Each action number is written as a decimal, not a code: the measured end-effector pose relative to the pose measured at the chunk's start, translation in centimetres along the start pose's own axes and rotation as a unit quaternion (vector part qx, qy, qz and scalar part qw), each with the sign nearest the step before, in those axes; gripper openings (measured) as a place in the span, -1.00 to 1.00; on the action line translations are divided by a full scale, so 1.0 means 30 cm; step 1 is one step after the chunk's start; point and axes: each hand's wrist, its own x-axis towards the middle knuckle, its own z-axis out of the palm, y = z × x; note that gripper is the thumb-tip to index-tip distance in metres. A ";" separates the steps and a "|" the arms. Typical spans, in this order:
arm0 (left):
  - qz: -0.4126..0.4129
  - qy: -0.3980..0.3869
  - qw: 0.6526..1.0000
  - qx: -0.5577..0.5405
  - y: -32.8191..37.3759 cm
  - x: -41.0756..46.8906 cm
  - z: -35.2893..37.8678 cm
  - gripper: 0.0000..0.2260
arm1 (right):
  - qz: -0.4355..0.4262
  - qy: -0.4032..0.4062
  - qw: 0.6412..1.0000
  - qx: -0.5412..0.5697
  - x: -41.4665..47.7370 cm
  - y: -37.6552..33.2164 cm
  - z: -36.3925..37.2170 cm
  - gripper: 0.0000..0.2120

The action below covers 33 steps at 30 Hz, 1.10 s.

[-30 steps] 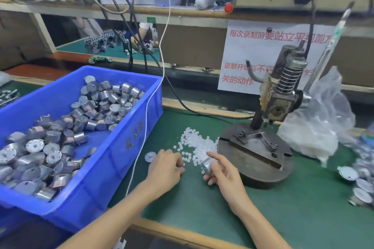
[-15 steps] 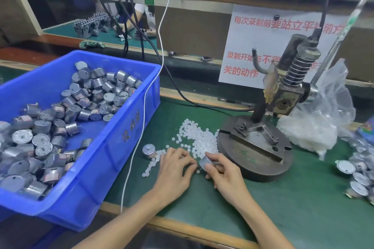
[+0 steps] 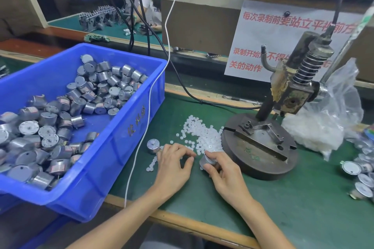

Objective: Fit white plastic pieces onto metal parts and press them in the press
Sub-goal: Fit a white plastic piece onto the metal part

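1. Low in the centre of the frame, two bare forearms reach up from the bottom edge onto a green mat [image 3: 303,204].
2. Right hand [image 3: 224,176]: palm down, wrist bent slightly left. Its thumb and fingers are closed around a small metal part [image 3: 206,160], a silver cylinder tilted on its side, held just above the mat.
3. Left hand [image 3: 172,168]: palm down, fingers curled loosely with the fingertips [image 3: 190,158] pointing right, close to the held part. Whether it pinches anything cannot be told.
4. White pieces [image 3: 199,133], tiny plastic discs, lie scattered in a loose heap on the mat just above both hands, with a few strays beside the left hand.
5. A second silver cylinder [image 3: 153,145] stands upright on the mat just left of the left hand.
6. Press [image 3: 291,91]: right of centre, with a round dark metal base [image 3: 261,159] beside the right hand, a spring-wound column above, tilted in this view.
7. Blue bin [image 3: 113,147]: fills the left of the frame, holding many silver cylinders.
8. Clear bag [image 3: 332,119]: behind the press, right side, with white contents.
9. More silver parts [image 3: 362,174] lie at the right edge.
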 end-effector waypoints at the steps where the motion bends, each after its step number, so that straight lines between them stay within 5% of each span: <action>1: 0.001 -0.003 1.000 0.003 0.000 0.000 0.001 -0.93 | -0.014 0.001 1.000 -0.012 0.000 -0.004 -0.001 -0.79; 6: 0.006 -0.012 1.000 0.016 -0.002 0.000 0.002 -0.92 | -0.094 -0.012 0.991 -0.095 -0.007 -0.027 0.001 -0.72; 22: 0.020 0.005 0.999 0.031 -0.014 -0.005 0.010 -0.93 | -0.162 -0.001 0.970 -0.182 -0.017 -0.046 0.012 -0.67; 27: 0.033 -0.002 0.998 0.044 -0.007 -0.009 0.007 -0.91 | -0.132 -0.018 0.975 -0.176 -0.020 -0.041 0.012 -0.70; 33: 0.098 0.028 0.995 0.004 0.018 -0.021 -0.001 -0.90 | 0.084 0.050 0.992 0.082 -0.007 -0.025 -0.014 -0.85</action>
